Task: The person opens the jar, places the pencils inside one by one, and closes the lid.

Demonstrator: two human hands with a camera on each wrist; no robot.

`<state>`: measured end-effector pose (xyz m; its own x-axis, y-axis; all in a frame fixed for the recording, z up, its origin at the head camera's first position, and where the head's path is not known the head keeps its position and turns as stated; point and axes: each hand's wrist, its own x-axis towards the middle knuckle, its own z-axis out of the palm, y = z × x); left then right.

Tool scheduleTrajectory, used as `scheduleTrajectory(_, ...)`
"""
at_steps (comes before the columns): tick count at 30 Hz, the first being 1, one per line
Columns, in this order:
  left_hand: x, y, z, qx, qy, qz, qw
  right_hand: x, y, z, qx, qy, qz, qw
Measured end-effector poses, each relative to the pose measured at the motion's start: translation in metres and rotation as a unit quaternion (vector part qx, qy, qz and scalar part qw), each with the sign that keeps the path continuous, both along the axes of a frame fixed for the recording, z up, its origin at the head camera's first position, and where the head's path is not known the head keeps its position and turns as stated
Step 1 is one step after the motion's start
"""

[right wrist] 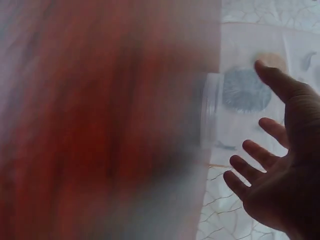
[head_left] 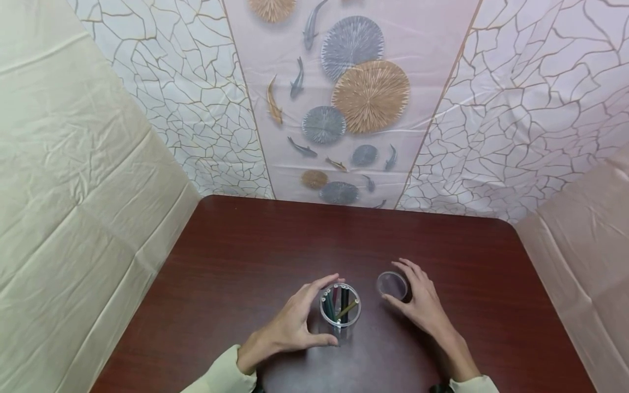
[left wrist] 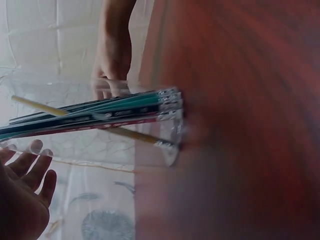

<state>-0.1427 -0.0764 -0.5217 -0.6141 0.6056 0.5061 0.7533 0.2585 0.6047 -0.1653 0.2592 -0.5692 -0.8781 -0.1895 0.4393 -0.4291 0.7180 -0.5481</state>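
Note:
A clear round jar (head_left: 359,313) stands on the table in front of me with several pencils (head_left: 330,305) in it, dark, green, red and yellow. One yellow pencil (left wrist: 37,106) leans across the others. My left hand (head_left: 295,319) curves loosely about the jar's left side, thumb in front and fingers behind, with a gap at the palm. In the left wrist view its fingertips (left wrist: 36,146) are right at the jar wall. To the right lies a clear round lid (head_left: 391,285). My right hand (head_left: 421,300) arches beside it, fingers spread, thumb near its front edge.
The dark red-brown table (head_left: 236,245) reaches back to a patterned cloth (head_left: 196,98) hanging behind it. Plain pale cloth (head_left: 88,218) hangs along the left side, and another such cloth (head_left: 585,245) along the right.

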Motion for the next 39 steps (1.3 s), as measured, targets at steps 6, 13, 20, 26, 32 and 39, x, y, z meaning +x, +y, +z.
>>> scheduleTrajectory(6, 0.006, 0.003, -0.011, -0.004, -0.007, 0.018, 0.9998, 0.000, 0.006, -0.009, 0.025, -0.026, -0.020, 0.999)
scheduleTrajectory(13, 0.009, 0.004, -0.020, -0.003, -0.008, 0.040, 0.9992, -0.002, 0.006, -0.012, 0.033, -0.032, -0.024, 0.999)
scheduleTrajectory(20, 0.010, 0.003, -0.028, -0.009, -0.005, 0.060, 0.9981, -0.005, 0.004, -0.014, 0.052, -0.026, -0.022, 0.998)
scheduleTrajectory(26, 0.010, 0.002, -0.032, -0.010, -0.007, 0.060, 0.9981, -0.006, 0.004, -0.014, 0.062, -0.038, -0.025, 0.997)
scheduleTrajectory(32, 0.010, 0.002, -0.034, -0.007, -0.003, 0.058, 0.9983, -0.005, 0.004, -0.012, 0.074, -0.045, -0.028, 0.996)
scheduleTrajectory(39, 0.010, 0.001, -0.035, -0.002, -0.005, 0.051, 0.9987, -0.004, 0.003, -0.006, 0.071, -0.040, -0.030, 0.996)
